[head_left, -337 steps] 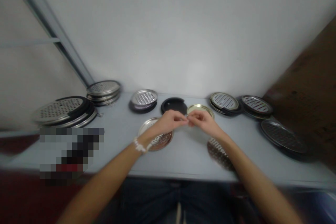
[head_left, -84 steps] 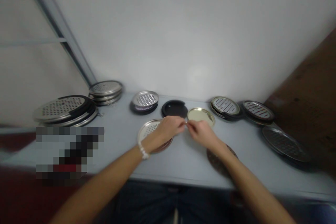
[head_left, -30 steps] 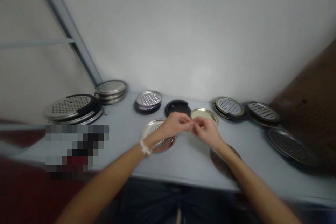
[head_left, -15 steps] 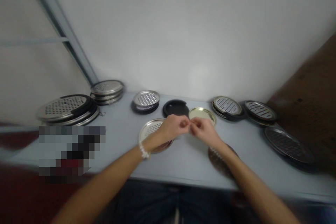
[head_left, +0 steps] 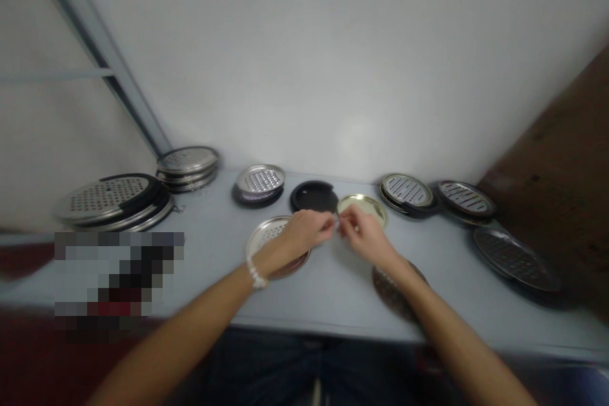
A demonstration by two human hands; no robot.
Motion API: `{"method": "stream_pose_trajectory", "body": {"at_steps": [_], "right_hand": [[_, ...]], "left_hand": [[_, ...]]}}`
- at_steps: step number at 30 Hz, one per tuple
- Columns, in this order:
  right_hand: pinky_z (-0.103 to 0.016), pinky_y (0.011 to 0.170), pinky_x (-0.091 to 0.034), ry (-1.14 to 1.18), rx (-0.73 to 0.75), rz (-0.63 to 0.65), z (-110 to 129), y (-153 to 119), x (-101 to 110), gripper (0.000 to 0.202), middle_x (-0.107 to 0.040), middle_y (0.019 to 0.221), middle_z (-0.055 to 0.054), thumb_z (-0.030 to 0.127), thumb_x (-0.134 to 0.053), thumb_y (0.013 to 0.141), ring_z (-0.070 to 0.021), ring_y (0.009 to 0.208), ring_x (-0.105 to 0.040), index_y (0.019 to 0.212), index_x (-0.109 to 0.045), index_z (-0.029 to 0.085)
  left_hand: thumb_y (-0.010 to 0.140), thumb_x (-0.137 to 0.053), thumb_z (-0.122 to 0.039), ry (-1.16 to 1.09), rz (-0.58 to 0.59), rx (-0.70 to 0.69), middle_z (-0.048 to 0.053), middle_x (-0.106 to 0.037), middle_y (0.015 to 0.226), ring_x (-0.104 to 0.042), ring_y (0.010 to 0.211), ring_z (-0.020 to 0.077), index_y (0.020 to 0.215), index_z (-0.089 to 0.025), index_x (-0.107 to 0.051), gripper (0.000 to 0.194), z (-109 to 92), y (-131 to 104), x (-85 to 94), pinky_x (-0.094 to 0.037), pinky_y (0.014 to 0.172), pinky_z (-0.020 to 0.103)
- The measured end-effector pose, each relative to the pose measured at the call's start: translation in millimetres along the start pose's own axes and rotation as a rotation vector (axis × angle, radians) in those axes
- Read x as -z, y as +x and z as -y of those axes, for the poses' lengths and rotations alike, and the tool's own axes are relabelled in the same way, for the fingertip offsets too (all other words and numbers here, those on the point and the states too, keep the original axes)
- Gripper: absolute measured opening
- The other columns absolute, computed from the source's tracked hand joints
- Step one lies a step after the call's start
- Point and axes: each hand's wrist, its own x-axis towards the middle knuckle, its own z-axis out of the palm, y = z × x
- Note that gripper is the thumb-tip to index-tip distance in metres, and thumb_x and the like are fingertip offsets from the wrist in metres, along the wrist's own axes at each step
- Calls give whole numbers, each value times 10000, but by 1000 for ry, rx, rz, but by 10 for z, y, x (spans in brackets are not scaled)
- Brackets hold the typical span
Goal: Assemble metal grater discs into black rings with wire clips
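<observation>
1. The surface, a pale grey top against a white wall, lay under both hands and carried every disc around them.
2. Far to the left of the left hand, a big stack of perforated trays sat at the surface's edge, with a smaller stack of round metal discs just behind it, nearer the wall.
3. Far to the right of the right hand lay a dark oval tray. Beyond it stood a slotted disc and a silver grater disc in a dark rim, side by side near the wall.
4. Directly under the left hand and wrist lay a perforated metal disc, partly covered by them.
5. Under the right forearm lay a dark perforated disc, mostly hidden by the arm.
6. Just past the fingertips sat a black lid and a plain gold-coloured disc, close together. Left of the lid was a holed silver disc on a dark base.
7. The left hand, with a white beaded bracelet on its wrist, was curled, fingers pinched together at the tips.
8. The right hand was curled the same way, its fingertips meeting those of the left hand just above the surface.
9. Between the pinched fingertips of both hands was a tiny item, too small and blurred to tell what it was. It was held above the surface, in front of the gold-coloured disc.
</observation>
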Motion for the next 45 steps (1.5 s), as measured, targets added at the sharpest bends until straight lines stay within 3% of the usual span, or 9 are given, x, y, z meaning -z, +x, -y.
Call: {"method": "stream_pose_trajectory", "body": {"at_steps": [7, 13, 21, 27, 31, 34, 40, 45], "right_hand": [[-257, 590, -396, -107, 62, 30, -29, -8, -8, 64, -679, 702, -13, 179, -483, 934, -159, 611, -618, 898, -524, 213], [-256, 576, -415, 2, 0, 27, 12, -17, -13, 65, -673, 671, 1, 220, -493, 932, -153, 582, -614, 878, -529, 217], [-273, 568, -460, 492, -132, -33, 10, 60, 20, 250, -696, 657, -4, 447, -612, 888, -157, 564, -645, 848, -511, 222], [-277, 567, -462, 643, -147, 38, 7, 93, 96, 345, -703, 656, 0, 533, -677, 837, -156, 560, -654, 867, -535, 219], [-287, 571, -468, 622, -159, 46, 2, 91, 89, 362, -705, 668, -8, 556, -665, 838, -160, 571, -649, 874, -532, 221], [-293, 587, -482, 577, -122, 28, 16, 67, 50, 339, -693, 666, -7, 538, -640, 866, -156, 572, -633, 876, -514, 223], [-290, 624, -483, 280, -6, 43, 91, -11, -11, 237, -671, 718, -13, 439, -520, 968, -154, 638, -623, 890, -527, 215], [-289, 617, -482, 448, -39, -3, 70, 28, 17, 286, -670, 687, -1, 492, -576, 929, -150, 606, -624, 873, -503, 222]], "left_hand": [[898, -595, -254, 14, 0, 25, 60, -742, 782, -660, 684, 180, 862, -172, -733, 165, 5, -3, 0, -389, 632, 256], [887, -612, -269, -62, -37, 25, 52, -748, 784, -666, 684, 177, 856, -177, -728, 151, 49, -11, -22, -413, 640, 257], [897, -615, -317, -588, -150, 94, 53, -744, 860, -685, 780, 159, 927, -161, -673, 169, 118, 68, -66, -515, 727, 265], [865, -663, -373, -926, 41, 70, 67, -730, 840, -667, 766, 145, 891, -133, -684, 243, 138, 89, -50, -540, 759, 293], [856, -667, -380, -903, 81, 95, 78, -734, 848, -660, 785, 151, 873, -130, -707, 253, 181, 92, -51, -533, 758, 292], [845, -670, -365, -812, 46, 100, 72, -733, 819, -658, 774, 156, 817, -127, -705, 242, 212, 96, -68, -515, 722, 272], [826, -665, -321, -561, -31, 133, 28, -697, 698, -597, 653, 133, 741, -134, -709, 211, 206, 77, -80, -430, 605, 233], [845, -667, -353, -653, -43, 112, 35, -707, 754, -618, 705, 138, 795, -134, -707, 228, 183, 94, -37, -464, 658, 246]]}}
